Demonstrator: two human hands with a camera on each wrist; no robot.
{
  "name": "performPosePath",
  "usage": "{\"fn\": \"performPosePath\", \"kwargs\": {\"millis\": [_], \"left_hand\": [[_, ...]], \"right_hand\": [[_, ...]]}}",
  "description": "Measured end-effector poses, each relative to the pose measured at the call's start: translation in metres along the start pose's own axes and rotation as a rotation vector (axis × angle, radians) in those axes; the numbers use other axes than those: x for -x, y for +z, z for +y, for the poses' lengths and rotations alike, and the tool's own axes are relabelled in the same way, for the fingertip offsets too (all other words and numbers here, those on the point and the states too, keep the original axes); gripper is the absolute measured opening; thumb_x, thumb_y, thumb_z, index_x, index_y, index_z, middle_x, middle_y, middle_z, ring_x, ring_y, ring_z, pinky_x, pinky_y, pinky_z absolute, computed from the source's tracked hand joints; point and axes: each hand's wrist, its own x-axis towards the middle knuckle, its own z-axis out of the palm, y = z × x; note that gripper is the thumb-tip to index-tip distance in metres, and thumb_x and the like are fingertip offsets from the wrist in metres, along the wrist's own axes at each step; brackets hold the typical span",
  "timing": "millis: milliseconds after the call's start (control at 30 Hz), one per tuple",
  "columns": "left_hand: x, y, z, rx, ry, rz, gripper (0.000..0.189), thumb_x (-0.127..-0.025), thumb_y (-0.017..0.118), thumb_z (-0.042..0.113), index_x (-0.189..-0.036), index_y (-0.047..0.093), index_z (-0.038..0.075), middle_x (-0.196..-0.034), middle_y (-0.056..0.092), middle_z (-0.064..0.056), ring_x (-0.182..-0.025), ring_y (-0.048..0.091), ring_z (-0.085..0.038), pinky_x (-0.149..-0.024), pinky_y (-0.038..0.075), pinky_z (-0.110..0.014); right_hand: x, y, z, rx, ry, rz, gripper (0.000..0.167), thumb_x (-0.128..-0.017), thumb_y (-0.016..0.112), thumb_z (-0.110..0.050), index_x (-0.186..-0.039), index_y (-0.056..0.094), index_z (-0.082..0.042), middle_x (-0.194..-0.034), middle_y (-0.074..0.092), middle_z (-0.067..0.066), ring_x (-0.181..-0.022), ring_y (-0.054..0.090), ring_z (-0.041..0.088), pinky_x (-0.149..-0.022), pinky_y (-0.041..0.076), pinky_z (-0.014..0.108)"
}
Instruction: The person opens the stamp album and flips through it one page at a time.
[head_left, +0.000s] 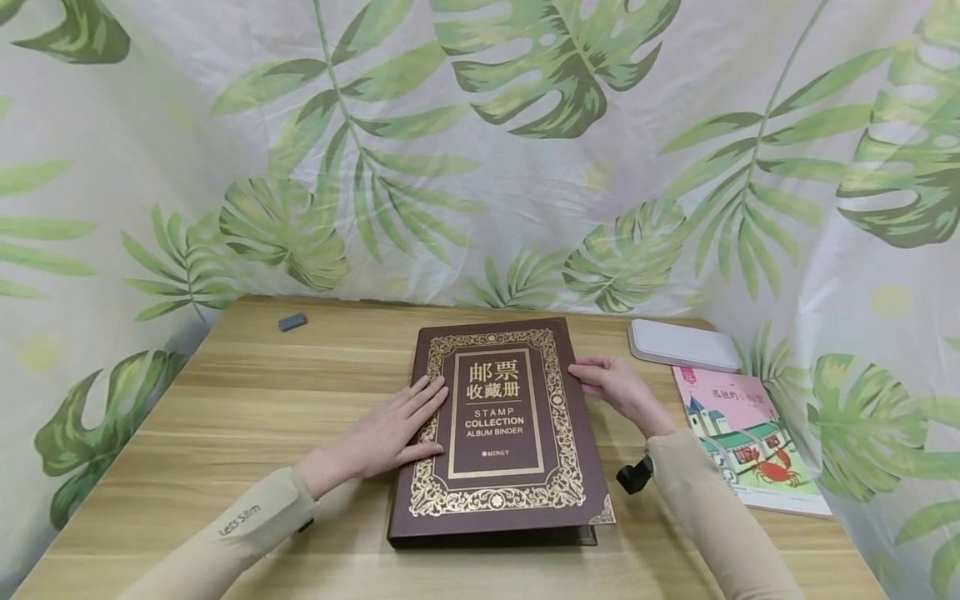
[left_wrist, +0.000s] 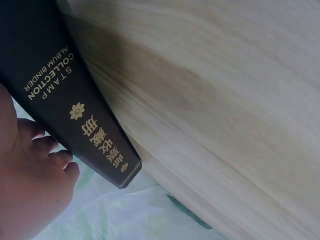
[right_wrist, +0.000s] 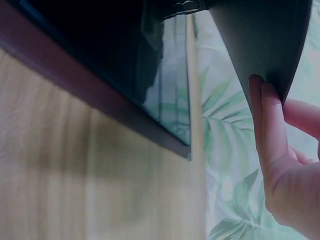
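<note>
A dark maroon stamp album binder (head_left: 517, 425) with gold print and an ornate gold border lies on the table, its front cover raised a little along the right side. My left hand (head_left: 390, 427) rests on the cover's left part with straight fingers; in the left wrist view the lettered spine (left_wrist: 82, 107) shows beside it. On the right, my right hand (head_left: 618, 387) pinches the cover's edge between thumb and fingers. The right wrist view shows the raised cover (right_wrist: 270, 45) in that pinch, apart from the glossy inner page (right_wrist: 175, 85) below.
A white flat case (head_left: 684, 344) lies at the back right, against a pink illustrated booklet (head_left: 750, 437). A small blue-grey block (head_left: 292, 322) sits near the table's back left. Leaf-print cloth (head_left: 405, 167) hangs behind and at both sides of the wooden table (head_left: 247, 400).
</note>
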Motion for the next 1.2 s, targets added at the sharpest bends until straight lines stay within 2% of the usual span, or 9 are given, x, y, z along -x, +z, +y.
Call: {"fn": "performPosePath", "kwargs": {"millis": [367,500,633,700,833,900,1000,1100,1200], "left_hand": [[0.002,-0.006,-0.007,0.011,-0.003,-0.011,0.081,-0.099,0.050,0.053,-0.156,0.026,0.001,-0.163,0.025,-0.020,-0.150,0.028,-0.040,-0.118,0.032,-0.054],[0.005,-0.012,-0.009,0.055,-0.005,-0.020,0.081,-0.099,0.053,0.050,-0.156,0.025,0.001,-0.164,0.023,-0.020,-0.149,0.028,-0.040,-0.116,0.034,-0.055],[0.009,-0.018,-0.011,0.111,-0.026,-0.033,0.080,-0.099,0.055,0.047,-0.156,0.025,0.001,-0.164,0.021,-0.020,-0.148,0.031,-0.039,-0.115,0.036,-0.053],[0.010,-0.021,-0.011,0.153,-0.045,-0.046,0.080,-0.099,0.055,0.047,-0.157,0.024,0.002,-0.165,0.019,-0.019,-0.148,0.032,-0.039,-0.115,0.036,-0.053],[0.013,-0.027,-0.012,0.255,-0.102,-0.079,0.080,-0.099,0.054,0.048,-0.159,0.020,0.006,-0.167,0.016,-0.016,-0.147,0.033,-0.040,-0.115,0.036,-0.055],[0.013,-0.031,-0.014,0.326,-0.137,-0.092,0.081,-0.099,0.054,0.048,-0.159,0.017,0.008,-0.167,0.014,-0.015,-0.148,0.030,-0.040,-0.116,0.032,-0.056],[0.014,-0.040,-0.018,0.412,-0.182,-0.091,0.082,-0.099,0.055,0.047,-0.160,0.014,0.009,-0.166,0.015,-0.016,-0.150,0.026,-0.041,-0.119,0.026,-0.058],[0.009,-0.054,-0.023,0.451,-0.180,-0.059,0.081,-0.100,0.056,0.043,-0.159,0.015,0.005,-0.165,0.018,-0.020,-0.149,0.025,-0.044,-0.119,0.023,-0.060],[-0.001,-0.075,-0.023,0.447,-0.175,-0.033,0.079,-0.100,0.056,0.041,-0.159,0.017,0.006,-0.164,0.020,-0.019,-0.150,0.026,-0.041,-0.120,0.022,-0.058]], "right_hand": [[0.005,0.007,-0.032,-0.052,-0.071,-0.047,0.052,-0.100,0.053,-0.003,-0.143,0.034,0.020,-0.091,0.070,-0.014,-0.085,0.069,-0.003,-0.081,0.055,0.014],[0.007,0.013,-0.047,-0.020,-0.105,-0.055,0.052,-0.101,0.053,-0.007,-0.144,0.037,0.016,-0.117,0.070,0.004,-0.092,0.068,-0.004,-0.085,0.055,0.014],[0.009,0.023,-0.063,0.004,-0.133,-0.054,0.051,-0.102,0.053,-0.012,-0.146,0.039,0.011,-0.144,0.052,0.020,-0.098,0.064,-0.007,-0.087,0.054,0.014],[0.010,0.029,-0.070,-0.011,-0.158,-0.059,0.052,-0.102,0.053,-0.013,-0.146,0.039,0.011,-0.141,0.055,0.016,-0.099,0.064,-0.006,-0.087,0.053,0.015],[0.012,0.043,-0.082,-0.077,-0.222,-0.090,0.049,-0.103,0.051,-0.012,-0.144,0.041,0.012,-0.114,0.066,-0.006,-0.097,0.067,-0.001,-0.087,0.055,0.018],[0.014,0.050,-0.087,-0.098,-0.260,-0.123,0.047,-0.103,0.049,-0.011,-0.144,0.041,0.011,-0.112,0.067,-0.007,-0.098,0.069,0.002,-0.088,0.055,0.019],[0.016,0.060,-0.092,-0.087,-0.320,-0.179,0.047,-0.104,0.048,-0.012,-0.146,0.040,0.008,-0.131,0.063,0.008,-0.106,0.067,0.004,-0.094,0.054,0.020],[0.018,0.070,-0.095,-0.071,-0.371,-0.224,0.048,-0.104,0.047,-0.009,-0.149,0.038,0.006,-0.147,0.049,0.023,-0.114,0.064,0.004,-0.099,0.052,0.021],[0.019,0.081,-0.096,-0.051,-0.433,-0.240,0.049,-0.102,0.047,-0.004,-0.149,0.037,0.006,-0.150,0.043,0.029,-0.117,0.062,0.003,-0.101,0.051,0.022]]}}
